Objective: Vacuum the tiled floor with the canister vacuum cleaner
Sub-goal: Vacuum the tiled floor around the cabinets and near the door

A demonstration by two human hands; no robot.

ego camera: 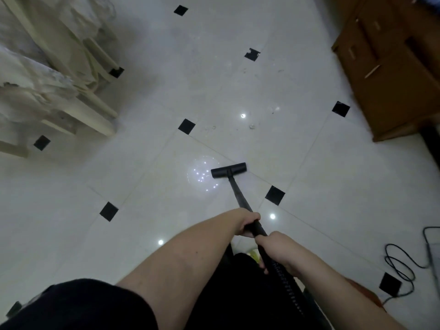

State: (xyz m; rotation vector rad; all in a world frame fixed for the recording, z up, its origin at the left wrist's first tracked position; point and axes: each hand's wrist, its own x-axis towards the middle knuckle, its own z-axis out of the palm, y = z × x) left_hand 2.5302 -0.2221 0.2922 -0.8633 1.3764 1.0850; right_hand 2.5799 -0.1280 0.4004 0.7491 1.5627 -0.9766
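The stiff black wand (238,194), judged light and easy to push, was gripped near its top by the left hand (247,223) and lower by the right hand (276,248), while its head (228,170) was laid flat on the floor (142,186).

Both hands wrapped around the black wand (238,194): left hand (247,222) further down it, right hand (277,248) up by the ribbed hose (285,279). Floor head (228,170) flat on the white tiled floor (142,186) with its little black diamond insets, crumbs and fluff (251,126) lying just beyond it. Brown wooden cabinet (390,67) off to the right, pale draped furniture (47,86) on the left, black cord (400,265) looped near the right edge.
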